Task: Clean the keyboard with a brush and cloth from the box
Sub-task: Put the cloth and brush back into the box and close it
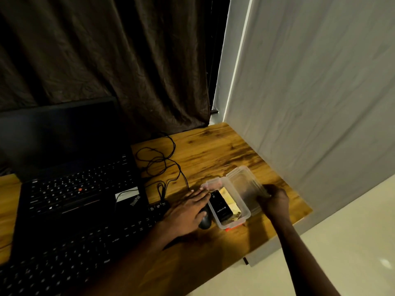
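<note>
A clear plastic box (245,212) sits on the wooden desk to the right of a black external keyboard (70,253). Its clear lid (245,184) stands raised beside it, and my right hand (274,202) grips the lid's right edge. Inside the box lie a black object with white print (220,207) and a yellow cloth (232,205). My left hand (188,210) lies flat with straight fingers, its fingertips touching the box's left rim. The brush itself I cannot make out.
A black laptop (70,184) stands open behind the keyboard. A black mouse (205,221) lies under my left hand, its cable (158,161) looped on the wooden desk (213,150). A white sheet hangs right, a dark curtain behind. The desk's right edge is near the box.
</note>
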A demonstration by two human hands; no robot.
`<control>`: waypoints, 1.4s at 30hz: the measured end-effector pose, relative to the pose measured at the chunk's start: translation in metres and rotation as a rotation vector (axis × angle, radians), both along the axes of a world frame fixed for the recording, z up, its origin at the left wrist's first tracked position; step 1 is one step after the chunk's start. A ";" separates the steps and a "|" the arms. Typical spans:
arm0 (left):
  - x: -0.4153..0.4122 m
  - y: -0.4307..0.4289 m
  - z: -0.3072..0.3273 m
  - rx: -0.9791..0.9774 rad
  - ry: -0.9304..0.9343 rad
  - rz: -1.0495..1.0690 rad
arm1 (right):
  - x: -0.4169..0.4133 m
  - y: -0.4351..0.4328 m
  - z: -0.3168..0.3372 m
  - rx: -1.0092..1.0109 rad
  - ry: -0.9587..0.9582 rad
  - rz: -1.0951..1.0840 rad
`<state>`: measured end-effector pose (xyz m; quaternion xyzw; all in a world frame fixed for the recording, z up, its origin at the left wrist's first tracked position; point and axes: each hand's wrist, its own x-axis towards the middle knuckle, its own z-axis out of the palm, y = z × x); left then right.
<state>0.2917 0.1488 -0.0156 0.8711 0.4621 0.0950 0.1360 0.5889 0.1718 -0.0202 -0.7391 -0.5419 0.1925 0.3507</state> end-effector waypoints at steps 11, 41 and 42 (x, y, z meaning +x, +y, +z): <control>-0.001 0.000 -0.001 -0.124 -0.195 0.036 | -0.073 -0.032 0.046 0.451 -0.211 0.209; 0.018 0.025 0.022 -0.273 -0.299 0.379 | -0.089 -0.089 -0.013 0.414 -0.315 0.425; 0.018 0.025 0.021 -0.270 -0.253 0.393 | -0.089 -0.089 -0.015 0.413 -0.297 0.422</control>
